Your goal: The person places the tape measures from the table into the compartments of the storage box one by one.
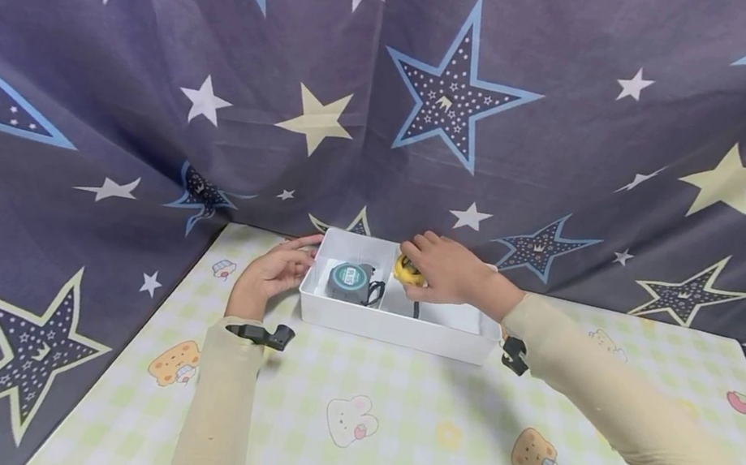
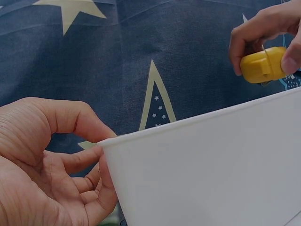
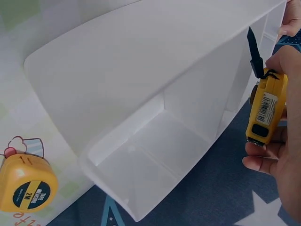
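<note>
My right hand grips a yellow tape measure with a black strap, over the middle of a white divided box. The tape measure is tilted on its edge, and its strap hangs toward the box in the head view. At the box's left end, my left hand holds the rim corner with its fingertips. A grey tape measure with a teal label and a black strap lies in the box's left compartment.
Another yellow tape measure, labelled 2M, sits on the table beyond the box's right end, largely hidden by the right arm in the head view. A checked cloth covers the table. A dark star-patterned curtain hangs right behind the box.
</note>
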### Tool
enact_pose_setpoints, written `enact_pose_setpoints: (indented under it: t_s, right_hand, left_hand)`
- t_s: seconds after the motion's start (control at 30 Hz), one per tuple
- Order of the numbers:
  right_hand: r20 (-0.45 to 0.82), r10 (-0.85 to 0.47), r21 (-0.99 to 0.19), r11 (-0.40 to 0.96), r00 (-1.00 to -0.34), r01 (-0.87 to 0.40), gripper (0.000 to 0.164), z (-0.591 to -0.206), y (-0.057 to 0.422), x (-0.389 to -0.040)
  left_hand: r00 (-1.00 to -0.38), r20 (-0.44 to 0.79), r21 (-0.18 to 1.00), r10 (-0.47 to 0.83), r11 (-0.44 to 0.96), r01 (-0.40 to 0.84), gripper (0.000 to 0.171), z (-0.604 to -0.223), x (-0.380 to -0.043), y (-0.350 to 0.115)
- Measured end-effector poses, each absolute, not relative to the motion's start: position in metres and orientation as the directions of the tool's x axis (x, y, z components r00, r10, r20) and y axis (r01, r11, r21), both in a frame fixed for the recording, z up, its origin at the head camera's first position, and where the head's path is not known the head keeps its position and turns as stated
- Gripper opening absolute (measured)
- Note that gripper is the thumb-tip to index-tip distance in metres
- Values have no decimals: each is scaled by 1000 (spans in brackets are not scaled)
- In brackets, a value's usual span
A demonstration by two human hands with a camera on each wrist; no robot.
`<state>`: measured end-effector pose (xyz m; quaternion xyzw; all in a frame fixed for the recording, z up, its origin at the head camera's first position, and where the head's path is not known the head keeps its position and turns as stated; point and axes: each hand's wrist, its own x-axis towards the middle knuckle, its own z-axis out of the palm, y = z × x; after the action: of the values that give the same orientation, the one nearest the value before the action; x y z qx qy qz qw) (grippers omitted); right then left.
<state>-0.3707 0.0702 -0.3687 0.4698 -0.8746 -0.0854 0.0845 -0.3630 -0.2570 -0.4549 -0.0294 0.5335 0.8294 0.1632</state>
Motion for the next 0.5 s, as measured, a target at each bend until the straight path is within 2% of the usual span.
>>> enact_pose_setpoints:
  t_s: [0.27,0.5]
  right_hand:
    - [51,-848,212,525,-528,-824,54,-373,72,-371]
    - [32,-858,233,505,-512,-831,52,-373,65,-370]
  left_hand:
    - [-944,-216,874,250,-382,-301,78,-456,-364,-256]
    - [-945,-215,883,245,-366,-295,74,-455,-362,-256]
